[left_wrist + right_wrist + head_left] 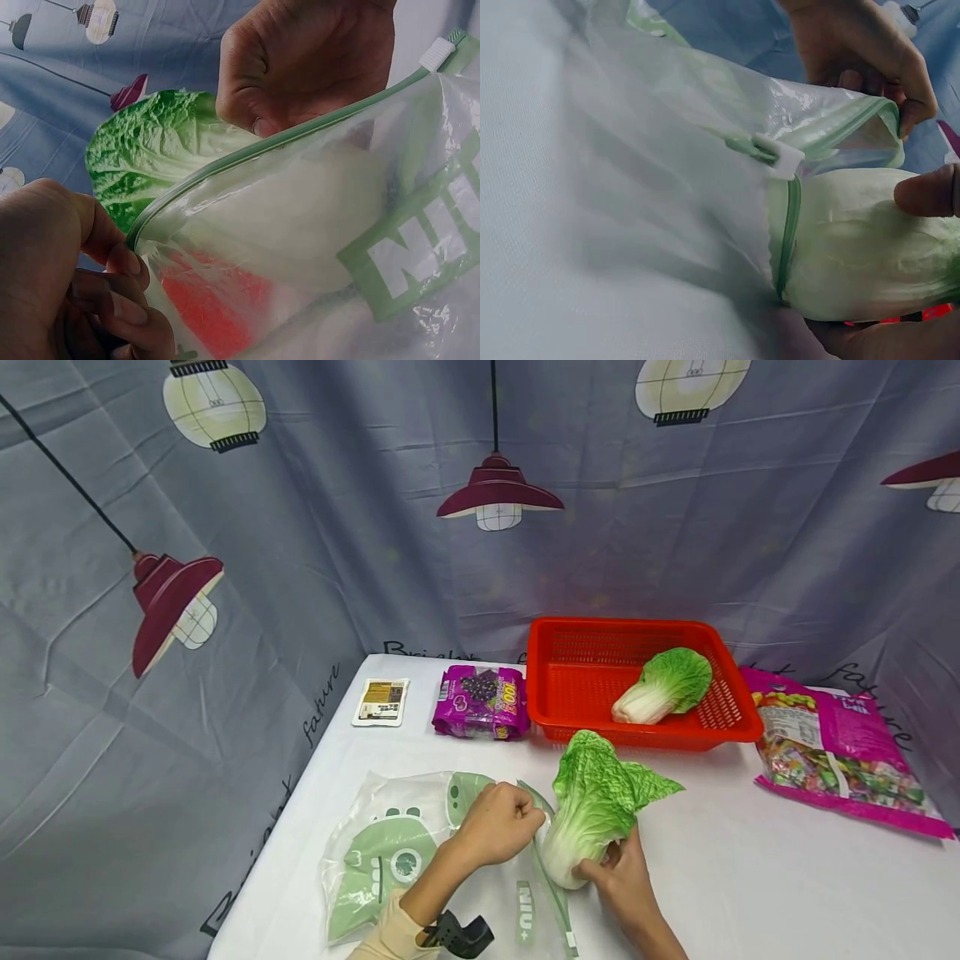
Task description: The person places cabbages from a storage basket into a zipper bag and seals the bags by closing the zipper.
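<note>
A clear zip bag (pixel 517 885) with a green cartoon print lies on the white table. At its mouth my left hand (pixel 501 822) pinches the green zip edge (pixel 247 154), holding it lifted. My right hand (pixel 626 881) grips a Chinese cabbage (pixel 592 802), thumb on one side and fingers on the other. Its leafy green end points away from the bag. In the right wrist view, the white base (pixel 855 247) meets the bag's opening beside the white slider (pixel 780 156). The left wrist view has the pale base behind the clear film.
A red basket (pixel 585 737) stands at the back with another Chinese cabbage (pixel 663 685) inside. Left of it are a purple grape-print packet (pixel 480 702) and a small flat white packet (pixel 381 702). A large pink bag (pixel 840 752) lies at the right.
</note>
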The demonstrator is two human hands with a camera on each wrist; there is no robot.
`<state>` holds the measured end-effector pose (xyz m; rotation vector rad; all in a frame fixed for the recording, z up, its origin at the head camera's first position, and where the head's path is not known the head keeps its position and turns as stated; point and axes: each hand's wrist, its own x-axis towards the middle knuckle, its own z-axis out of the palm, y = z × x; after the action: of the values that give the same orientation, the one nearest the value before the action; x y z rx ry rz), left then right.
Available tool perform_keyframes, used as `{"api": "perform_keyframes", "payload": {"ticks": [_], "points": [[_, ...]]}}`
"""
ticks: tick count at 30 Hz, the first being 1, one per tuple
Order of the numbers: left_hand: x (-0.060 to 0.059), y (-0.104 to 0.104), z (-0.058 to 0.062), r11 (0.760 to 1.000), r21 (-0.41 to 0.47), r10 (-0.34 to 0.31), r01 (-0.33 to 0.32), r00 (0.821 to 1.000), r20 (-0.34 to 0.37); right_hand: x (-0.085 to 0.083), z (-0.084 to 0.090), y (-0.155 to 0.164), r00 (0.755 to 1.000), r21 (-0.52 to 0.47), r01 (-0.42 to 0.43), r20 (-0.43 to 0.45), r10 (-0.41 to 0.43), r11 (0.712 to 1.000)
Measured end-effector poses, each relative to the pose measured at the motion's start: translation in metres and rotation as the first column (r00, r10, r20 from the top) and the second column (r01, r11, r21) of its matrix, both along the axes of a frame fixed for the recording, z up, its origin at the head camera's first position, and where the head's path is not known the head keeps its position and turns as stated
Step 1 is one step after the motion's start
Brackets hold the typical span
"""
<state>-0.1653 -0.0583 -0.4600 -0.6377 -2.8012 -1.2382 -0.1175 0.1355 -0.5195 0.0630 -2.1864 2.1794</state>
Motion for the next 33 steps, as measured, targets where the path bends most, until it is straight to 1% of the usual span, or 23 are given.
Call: {"api": "perform_keyframes", "payload": {"ticks": [3, 6, 11, 14, 22, 29, 33], "points": [[0.0, 0.001, 0.0, 1.0, 0.0, -0.003, 0.003, 1.0, 0.004, -0.001, -0.001, 0.0, 1.0, -0.03, 0.004, -0.017, -0.005, 1.0], [0.0, 0.001, 0.0, 1.0, 0.002, -0.004, 0.004, 1.0, 0.004, -0.001, -0.002, -0.001, 1.0, -0.046, -0.017, -0.02, 0.016, 0.999], [-0.001, 0.002, -0.001, 1.0, 0.001, -0.003, 0.003, 1.0, -0.003, -0.002, -0.002, -0.005, 0.997, -0.034, -0.075, 0.002, 0.075, 0.997], [-0.001, 0.002, -0.002, 1.0, 0.006, 0.003, -0.003, 1.0, -0.013, -0.001, -0.002, -0.008, 0.996, -0.034, -0.085, 0.022, 0.086, 0.996], [-0.001, 0.004, -0.001, 1.0, 0.011, 0.025, -0.025, 1.0, -0.016, 0.001, -0.003, -0.016, 0.994, -0.05, -0.051, 0.093, 0.055, 0.997], [0.0, 0.004, -0.001, 0.999, 0.02, 0.029, -0.029, 0.999, -0.02, 0.003, -0.006, -0.018, 0.989, -0.056, -0.02, 0.148, 0.028, 0.998], [0.0, 0.005, -0.001, 0.999, 0.035, 0.024, -0.023, 1.0, -0.018, 0.004, -0.008, -0.02, 0.988, -0.051, 0.011, 0.157, -0.002, 0.999]]}}
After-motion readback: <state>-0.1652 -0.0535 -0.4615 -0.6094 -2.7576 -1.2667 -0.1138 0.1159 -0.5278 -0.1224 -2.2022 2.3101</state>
